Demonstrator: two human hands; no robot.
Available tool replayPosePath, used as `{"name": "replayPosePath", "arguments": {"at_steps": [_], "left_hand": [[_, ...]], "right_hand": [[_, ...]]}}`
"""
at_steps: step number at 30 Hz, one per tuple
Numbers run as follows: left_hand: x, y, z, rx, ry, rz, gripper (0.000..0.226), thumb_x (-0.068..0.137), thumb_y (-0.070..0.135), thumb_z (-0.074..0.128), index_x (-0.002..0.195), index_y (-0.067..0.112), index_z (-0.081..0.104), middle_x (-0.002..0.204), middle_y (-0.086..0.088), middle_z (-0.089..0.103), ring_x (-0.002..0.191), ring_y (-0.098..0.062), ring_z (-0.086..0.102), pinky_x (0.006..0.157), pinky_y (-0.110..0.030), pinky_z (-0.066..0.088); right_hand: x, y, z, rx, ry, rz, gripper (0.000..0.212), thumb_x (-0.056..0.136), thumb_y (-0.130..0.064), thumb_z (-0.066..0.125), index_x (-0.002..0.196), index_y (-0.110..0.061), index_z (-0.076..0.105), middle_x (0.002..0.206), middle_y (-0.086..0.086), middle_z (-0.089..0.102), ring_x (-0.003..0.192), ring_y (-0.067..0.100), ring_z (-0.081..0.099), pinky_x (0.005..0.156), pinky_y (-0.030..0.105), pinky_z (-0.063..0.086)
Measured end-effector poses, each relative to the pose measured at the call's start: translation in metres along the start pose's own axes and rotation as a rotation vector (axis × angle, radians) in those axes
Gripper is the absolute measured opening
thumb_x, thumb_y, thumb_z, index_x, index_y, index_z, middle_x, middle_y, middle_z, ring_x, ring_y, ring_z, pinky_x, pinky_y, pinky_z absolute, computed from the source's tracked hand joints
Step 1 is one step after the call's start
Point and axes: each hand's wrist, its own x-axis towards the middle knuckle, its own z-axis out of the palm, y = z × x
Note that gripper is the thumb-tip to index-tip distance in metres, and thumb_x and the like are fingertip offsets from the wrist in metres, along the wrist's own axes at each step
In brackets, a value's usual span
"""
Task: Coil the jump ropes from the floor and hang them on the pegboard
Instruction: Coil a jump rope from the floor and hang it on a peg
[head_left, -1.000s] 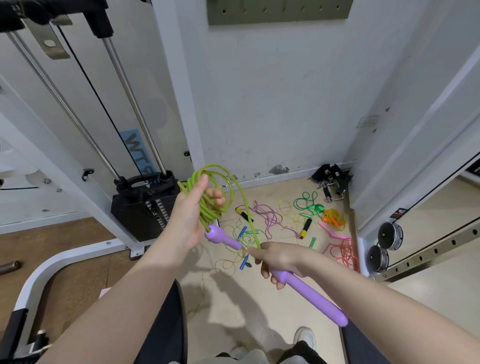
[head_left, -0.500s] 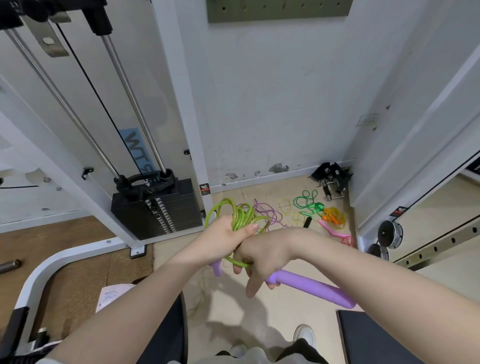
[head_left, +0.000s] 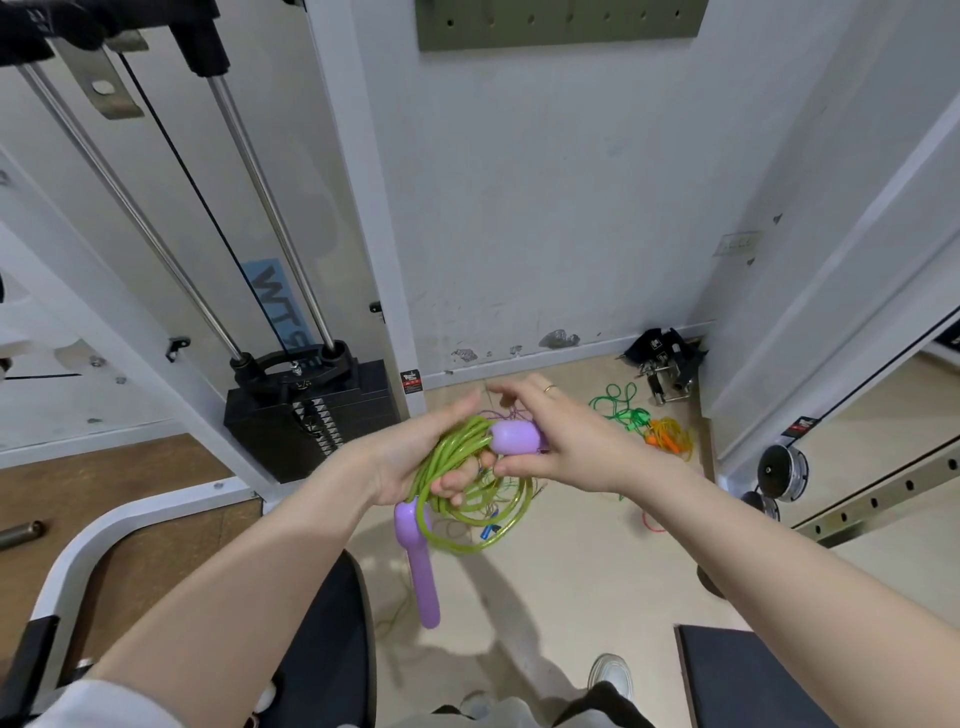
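A green jump rope (head_left: 470, 501) with purple handles is gathered into a coil in front of me. My left hand (head_left: 415, 457) grips the bunched loops, and one purple handle (head_left: 421, 566) hangs down below it. My right hand (head_left: 561, 441) holds the other purple handle (head_left: 514, 435) against the coil, its upper fingers stretched out. The olive pegboard (head_left: 561, 23) is on the wall at the top edge. More ropes lie on the floor: a green one (head_left: 621, 408) and an orange one (head_left: 670, 436).
A weight stack (head_left: 306, 410) with steel guide rods stands at left behind a white frame. Black hardware (head_left: 667, 358) lies in the corner. A rack upright with round pegs (head_left: 784, 470) is at right. My shoe (head_left: 613, 673) shows below.
My right hand has swung its purple handle up from pointing down-right to lie on the coil. The coil has dropped lower in my left hand, and the first handle now dangles.
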Motion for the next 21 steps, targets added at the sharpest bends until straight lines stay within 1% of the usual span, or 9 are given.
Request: {"name": "replayPosePath", "arguments": {"at_steps": [2, 4, 7, 10, 13, 15, 17, 19, 21], "left_hand": [[0.0, 0.002, -0.002, -0.044, -0.13, -0.004, 0.072, 0.042, 0.065, 0.081, 0.074, 0.005, 0.058, 0.034, 0.0, 0.04, 0.028, -0.008, 0.032, 0.048, -0.022, 0.045], [0.001, 0.005, 0.0, -0.059, -0.23, 0.013, 0.049, 0.045, 0.052, 0.087, 0.067, 0.013, 0.066, 0.034, 0.002, 0.04, 0.027, -0.005, 0.032, 0.047, -0.02, 0.044], [-0.001, 0.01, 0.005, -0.041, -0.263, -0.011, 0.038, 0.045, 0.046, 0.088, 0.06, 0.017, 0.069, 0.032, 0.005, 0.039, 0.026, -0.003, 0.032, 0.046, -0.018, 0.042], [0.001, 0.016, 0.014, -0.102, -0.116, -0.05, 0.039, 0.048, 0.045, 0.086, 0.058, 0.013, 0.064, 0.031, 0.006, 0.034, 0.025, -0.003, 0.029, 0.044, -0.017, 0.044], [0.006, 0.025, 0.025, -0.121, 0.093, -0.028, 0.036, 0.066, 0.044, 0.061, 0.067, 0.009, 0.05, 0.034, 0.006, 0.032, 0.026, -0.004, 0.027, 0.043, -0.017, 0.042], [0.007, 0.028, 0.025, -0.071, 0.19, 0.051, 0.033, 0.069, 0.039, 0.06, 0.069, 0.006, 0.055, 0.038, 0.004, 0.037, 0.029, -0.005, 0.032, 0.044, -0.018, 0.04], [0.005, 0.027, 0.019, 0.083, 0.251, 0.161, 0.022, 0.07, 0.028, 0.073, 0.072, 0.007, 0.066, 0.052, -0.004, 0.053, 0.038, -0.008, 0.044, 0.047, -0.018, 0.041], [-0.002, 0.028, 0.016, 0.263, 0.271, 0.257, 0.004, 0.077, 0.012, 0.072, 0.075, 0.016, 0.071, 0.066, -0.005, 0.065, 0.043, -0.008, 0.055, 0.044, -0.014, 0.043], [-0.006, 0.026, 0.013, 0.285, 0.235, 0.332, 0.02, 0.079, 0.005, 0.067, 0.072, 0.023, 0.072, 0.066, 0.002, 0.069, 0.047, -0.012, 0.062, 0.04, -0.016, 0.044]], "right_hand": [[0.003, 0.002, 0.0, 0.027, 0.008, -0.016, 0.09, 0.07, -0.037, 0.078, 0.144, -0.024, 0.028, 0.134, -0.01, 0.031, 0.112, -0.003, 0.035, 0.099, 0.017, 0.031], [0.006, 0.002, -0.002, 0.022, -0.034, -0.018, 0.09, 0.069, -0.03, 0.08, 0.143, -0.027, 0.03, 0.136, -0.014, 0.035, 0.122, -0.001, 0.031, 0.104, 0.016, 0.025], [0.005, 0.004, -0.005, 0.2, -0.149, 0.078, 0.067, 0.07, -0.021, 0.078, 0.129, -0.03, 0.049, 0.121, -0.008, 0.059, 0.109, 0.007, 0.053, 0.094, 0.024, 0.044], [0.002, 0.003, -0.003, 0.365, -0.058, 0.125, 0.021, 0.07, -0.013, 0.069, 0.083, -0.025, 0.059, 0.078, -0.008, 0.062, 0.07, 0.001, 0.055, 0.068, 0.022, 0.047], [0.001, 0.001, -0.003, 0.553, 0.051, 0.16, 0.024, 0.079, 0.002, 0.062, 0.071, -0.02, 0.054, 0.064, -0.015, 0.055, 0.058, -0.006, 0.048, 0.062, 0.012, 0.041], [-0.003, -0.002, -0.006, 0.6, 0.071, 0.188, 0.022, 0.085, 0.003, 0.058, 0.074, -0.015, 0.052, 0.051, -0.018, 0.053, 0.045, -0.006, 0.046, 0.045, 0.008, 0.036], [-0.006, -0.003, -0.007, 0.601, 0.115, 0.21, 0.013, 0.086, 0.003, 0.054, 0.079, -0.008, 0.055, 0.052, -0.014, 0.054, 0.037, -0.002, 0.043, 0.033, 0.009, 0.03], [-0.006, -0.002, -0.006, 0.611, 0.196, 0.23, 0.004, 0.083, -0.002, 0.056, 0.081, 0.0, 0.059, 0.067, -0.001, 0.056, 0.033, 0.002, 0.041, 0.03, 0.01, 0.025], [-0.003, -0.001, -0.005, 0.672, 0.3, 0.269, 0.009, 0.078, -0.007, 0.058, 0.081, 0.001, 0.06, 0.072, 0.007, 0.053, 0.034, 0.004, 0.038, 0.03, 0.013, 0.023]]}}
